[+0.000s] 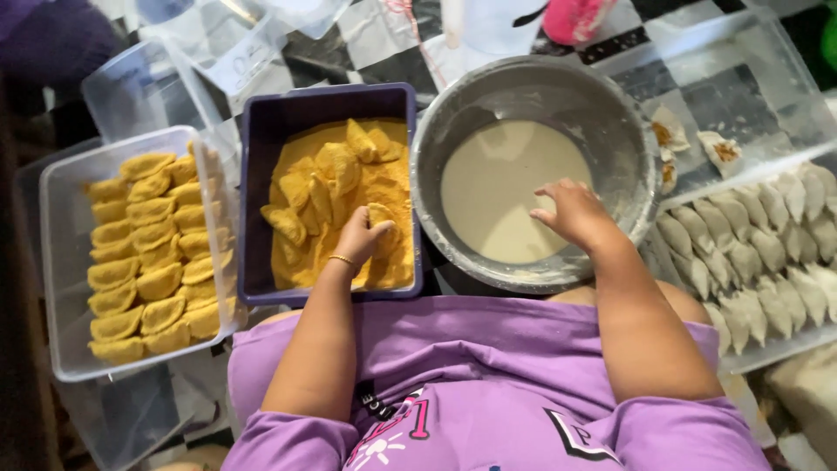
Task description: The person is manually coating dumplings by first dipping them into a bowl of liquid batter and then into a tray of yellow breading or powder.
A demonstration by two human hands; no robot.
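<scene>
— Where does the person's left hand (362,234) sit?

— Inside the dark purple rectangular plastic tub (261,174) of orange-yellow breadcrumbs (397,262), just left of the round grey metal bowl (610,122). Its fingers curl over one crumb-coated half-moon pastry (381,215), pressing or gripping it against the crumbs (the palm side is hidden, so a true grip cannot be told). A thin gold bangle (342,260) circles that wrist.

— And the right hand (574,212)?

— It is over the metal bowl, fingers loosely spread and bent downward, fingertips at or just above the pale cream batter (497,187) that fills the bowl's bottom. It holds nothing that shows.

— What else lies in the tub?

— More coated pastries (323,179), heaped toward the far side, some overlapping.

— What is left of the bowl, beyond the tub?

— A clear rectangular plastic container (61,262) with neat rows of finished crumbed pastries (153,253), touching one another.

— And right of the bowl?

— A clear plastic tray (767,87) holding rows of pale, uncoated dough pastries (758,253), packed side by side, plus a few torn ones (719,150) with filling showing, set apart nearer the bowl.

— The person's clothing?

— A lilac short-sleeved shirt (488,366), on the near side of the bowl.
</scene>
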